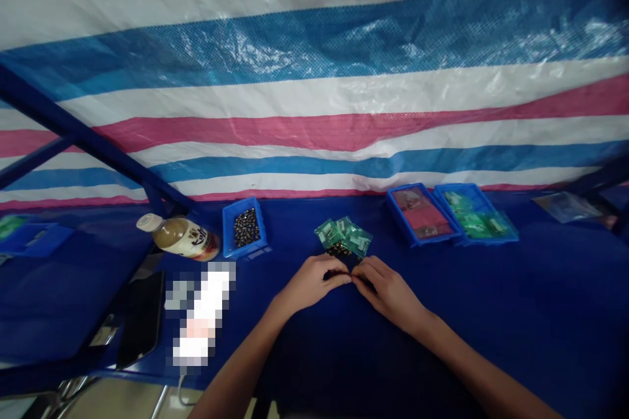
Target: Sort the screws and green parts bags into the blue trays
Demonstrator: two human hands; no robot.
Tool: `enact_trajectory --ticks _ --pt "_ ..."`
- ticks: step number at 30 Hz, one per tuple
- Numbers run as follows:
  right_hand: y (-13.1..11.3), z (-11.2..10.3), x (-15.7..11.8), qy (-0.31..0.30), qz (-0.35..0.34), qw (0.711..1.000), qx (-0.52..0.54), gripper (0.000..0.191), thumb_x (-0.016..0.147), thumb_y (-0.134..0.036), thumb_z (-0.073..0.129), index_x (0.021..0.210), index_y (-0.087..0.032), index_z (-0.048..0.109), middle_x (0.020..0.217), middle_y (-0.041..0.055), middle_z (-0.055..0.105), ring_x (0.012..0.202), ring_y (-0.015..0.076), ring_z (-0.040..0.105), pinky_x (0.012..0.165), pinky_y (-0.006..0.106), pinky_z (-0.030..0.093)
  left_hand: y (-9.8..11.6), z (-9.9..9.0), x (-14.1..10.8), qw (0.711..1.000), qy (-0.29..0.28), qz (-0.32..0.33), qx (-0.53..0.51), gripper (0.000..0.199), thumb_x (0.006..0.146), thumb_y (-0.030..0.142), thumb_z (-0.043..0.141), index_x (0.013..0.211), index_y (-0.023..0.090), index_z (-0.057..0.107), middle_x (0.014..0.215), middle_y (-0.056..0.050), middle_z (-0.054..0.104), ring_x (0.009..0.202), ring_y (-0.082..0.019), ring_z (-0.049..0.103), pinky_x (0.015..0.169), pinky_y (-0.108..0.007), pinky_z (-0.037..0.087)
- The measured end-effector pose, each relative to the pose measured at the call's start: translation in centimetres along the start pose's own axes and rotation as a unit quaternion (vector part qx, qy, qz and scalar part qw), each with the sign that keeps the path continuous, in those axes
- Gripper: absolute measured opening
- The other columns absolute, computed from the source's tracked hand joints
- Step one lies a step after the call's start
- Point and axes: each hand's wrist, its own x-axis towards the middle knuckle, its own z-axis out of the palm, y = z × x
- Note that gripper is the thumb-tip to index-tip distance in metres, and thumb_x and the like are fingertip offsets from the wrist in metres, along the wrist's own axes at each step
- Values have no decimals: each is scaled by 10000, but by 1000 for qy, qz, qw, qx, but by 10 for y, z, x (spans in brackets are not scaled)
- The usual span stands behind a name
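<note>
Head view: my left hand [309,283] and right hand [387,294] are pinched nearly shut on small dark parts [330,275], too small to identify, just below the green packets [343,234] on the blue desk [540,288].

The left hand [310,283] and right hand [389,294] are bare and slender, on equally bare, thin forearms [240,360].

"Where are the hands?"

"Centered and low, the left hand [309,283] and right hand [388,293] curl inward, fingertips [346,278] nearly meeting."

"And the arms?"

"The bare left forearm [240,360] and right forearm [472,366] angle inward from below."
</note>
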Motion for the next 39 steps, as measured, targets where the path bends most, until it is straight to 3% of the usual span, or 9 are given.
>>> enact_trajectory --ticks 6,9,10,13,16,19,23,28,39 --pt "2 1 0 0 -2 1000 -8 120 991 -238 461 1033 -205 569 931 52 626 872 190 587 772 345 508 9 -17 -2 999 -10 -36 -13 140 894 317 636 889 191 698 813 8 702 707 -120 622 661 -207 451" --pt "1 0 1 6 2 1000 -13 140 988 -257 470 1062 -205 576 962 61 640 896 195 610 796 351 522 -3 -51 -13 986 132 -75 75 158 882 361 638 874 214 693 801 13 696 706 -134 615 663 -224 455" --pt "1 0 1 8 2 1000 -15 146 986 -262 472 1066 -206 580 964 62 643 899 195 617 798 352 527 -10 -65 -19 961 224 -98 131 172 876 384 638 871 219 688 810 9 695 716 -145 616 681 -240 459" --pt "1 -1 1 7 1 1000 -21 163 985 -271 477 1084 -209 590 967 63 652 899 196 627 797 353 537 -35 -104 -38 873 386 -158 252 233 859 427 644 901 200 671 795 -29 656 765 -199 601 745 -304 448" --pt "1 0 1 4 1 1000 -27 176 987 -275 474 1097 -210 595 974 66 658 898 198 630 797 362 542 -51 -121 -49 814 429 -193 341 308 824 486 670 947 203 663 696 -4 588 747 -212 605 724 -301 448" --pt "3 0 2 6 4 999 -35 178 991 -266 459 1077 -210 605 954 66 659 885 198 630 788 366 541 -49 -111 -44 837 405 -165 328 311 890 477 594 1007 194 648 723 -13 581 769 -209 604 748 -304 455" --pt "6 -3 3 7 9 999 -46 184 997 -254 441 1045 -205 612 928 63 654 869 195 621 774 357 533 -30 -72 -23 930 239 -60 273 190 949 376 544 964 220 650 847 -19 629 841 -183 612 812 -293 469" --pt "8 -5 2 2 10 998 -55 191 1000 -252 438 1024 -200 620 914 60 645 861 192 608 772 352 519 -20 -30 -7 969 88 17 231 170 924 274 607 1085 279 659 1040 9 673 968 -167 625 892 -278 482" --pt "4 -5 2 -4 2 999 -45 209 999 -254 436 984 -202 638 891 57 646 838 193 601 763 358 505 -24 -26 -5 983 104 -8 151 137 941 264 573 1013 223 682 977 -25 666 942 -185 619 869 -313 489"
